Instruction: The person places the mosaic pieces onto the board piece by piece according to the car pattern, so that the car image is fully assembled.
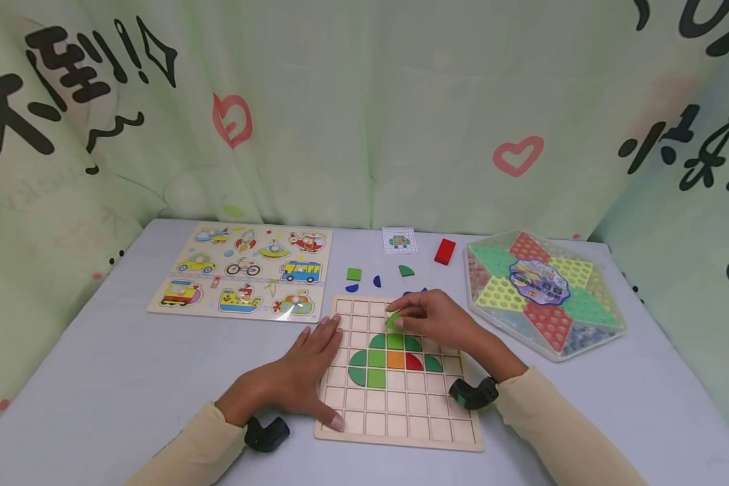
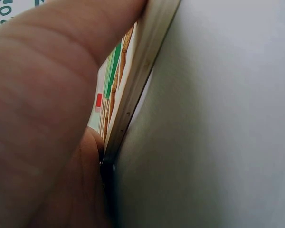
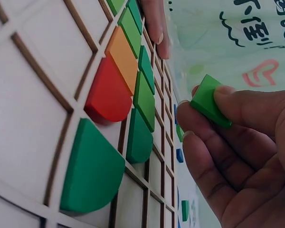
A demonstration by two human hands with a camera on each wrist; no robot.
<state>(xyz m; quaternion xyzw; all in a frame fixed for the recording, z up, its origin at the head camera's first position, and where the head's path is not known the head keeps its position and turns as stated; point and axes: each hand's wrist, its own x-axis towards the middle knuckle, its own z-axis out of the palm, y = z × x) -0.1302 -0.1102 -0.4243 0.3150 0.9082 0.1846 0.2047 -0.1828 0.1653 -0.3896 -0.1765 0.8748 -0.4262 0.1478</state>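
Spreading its fingers, the left hand [image 1: 300,371] in the head view rests on the left edge of the grid board [image 1: 395,428], while the right hand [image 1: 440,320] pinches a light green square [image 1: 393,322] over the board's upper rows. Around the board's middle sit further green pieces [image 1: 376,358], an orange square [image 1: 396,360] and a red rounded piece [image 1: 414,362]. On the bench [image 1: 97,405], just beyond the board, lie loose blue pieces [image 1: 376,281] and loose green ones [image 1: 406,271]; farther beyond it are a pattern card [image 1: 399,241] and a red block [image 1: 445,252]. Beyond the board to its left is a vehicle puzzle [image 1: 209,304]; to its right, a hexagonal game box [image 1: 545,295].

In the left wrist view, the left thumb lies against the board's rim; its tip is out of sight.

In the right wrist view, the thumb and fingers grip the light green square, apart from the board, where the red rounded piece sits beside the orange square.
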